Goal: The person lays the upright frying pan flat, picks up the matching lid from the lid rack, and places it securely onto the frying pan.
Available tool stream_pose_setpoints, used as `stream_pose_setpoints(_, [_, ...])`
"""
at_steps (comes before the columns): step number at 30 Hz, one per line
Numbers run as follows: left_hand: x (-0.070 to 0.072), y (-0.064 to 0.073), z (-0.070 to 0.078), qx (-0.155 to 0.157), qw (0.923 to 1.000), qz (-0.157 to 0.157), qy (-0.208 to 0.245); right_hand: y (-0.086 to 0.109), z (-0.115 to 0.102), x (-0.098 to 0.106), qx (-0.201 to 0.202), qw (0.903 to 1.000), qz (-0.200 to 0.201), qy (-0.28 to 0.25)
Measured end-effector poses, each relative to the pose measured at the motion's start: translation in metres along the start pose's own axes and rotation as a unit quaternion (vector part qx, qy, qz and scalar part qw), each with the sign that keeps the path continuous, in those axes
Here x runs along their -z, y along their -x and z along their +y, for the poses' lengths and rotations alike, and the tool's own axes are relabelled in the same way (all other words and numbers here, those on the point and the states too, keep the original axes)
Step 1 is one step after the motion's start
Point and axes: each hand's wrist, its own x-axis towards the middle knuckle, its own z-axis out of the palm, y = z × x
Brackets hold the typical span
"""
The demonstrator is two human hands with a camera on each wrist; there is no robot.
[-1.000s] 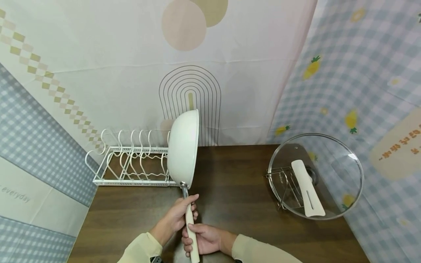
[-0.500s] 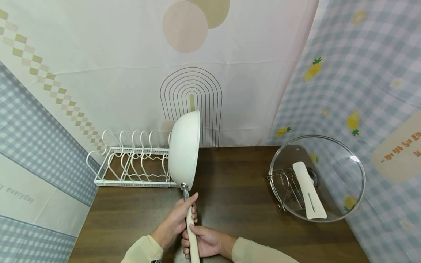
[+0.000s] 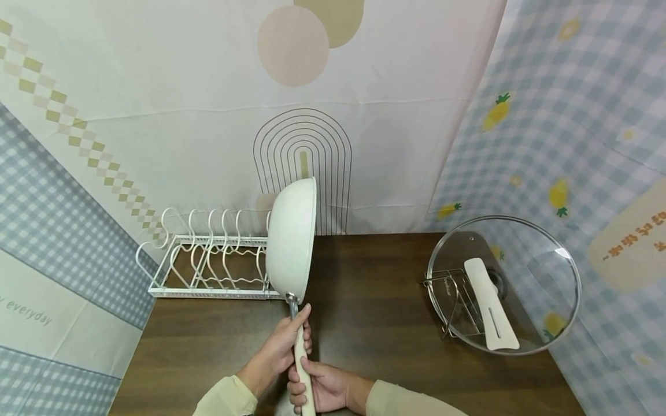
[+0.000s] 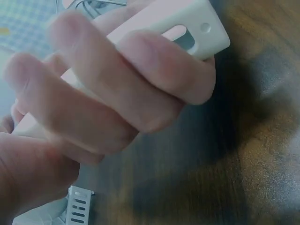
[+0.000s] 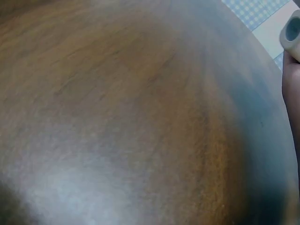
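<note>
In the head view a white wok (image 3: 290, 240) is turned on its side at the right end of a white wire pan rack (image 3: 218, 293), its open side facing right. It hides the rack's right end, so whether it rests in the wires I cannot tell. My left hand (image 3: 281, 344) grips the cream handle (image 3: 299, 346) near its metal neck, thumb along the top. Farther back, my right hand (image 3: 325, 384) holds the same handle. Curled fingers (image 4: 98, 89) wrap the handle (image 4: 206, 33) in the left wrist view. The right wrist view catches only the handle's end (image 5: 293, 33) and part of a hand.
A glass lid (image 3: 541, 289) with a white grip (image 3: 491, 303) leans on a small metal wire stand (image 3: 452, 294) at the right of the brown wooden table (image 3: 374, 300). Patterned cloth (image 3: 395, 144) hangs behind the table and along both sides.
Wok and both hands hold nearly the same position. The whole scene has shifted slightly downward in the head view.
</note>
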Motion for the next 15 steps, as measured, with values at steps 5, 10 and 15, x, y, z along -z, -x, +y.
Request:
stream_pose_setpoints(5, [0.0007, 0.0005, 0.0006, 0.013, 0.9999, 0.001, -0.001, 0.0006, 0.0005, 0.0001, 0.004, 0.9999, 0.001, -0.01])
stream_pose_setpoints(10, [0.0015, 0.0002, 0.0004, 0.014, 0.9999, -0.001, -0.001, -0.0013, 0.0013, -0.0016, 0.012, 0.9999, -0.006, -0.01])
stream_pose_setpoints(15, [0.0001, -0.0005, 0.0011, 0.001, 1.0, 0.0, 0.004, -0.0029, 0.0002, -0.0019, 0.021, 0.9997, -0.012, -0.01])
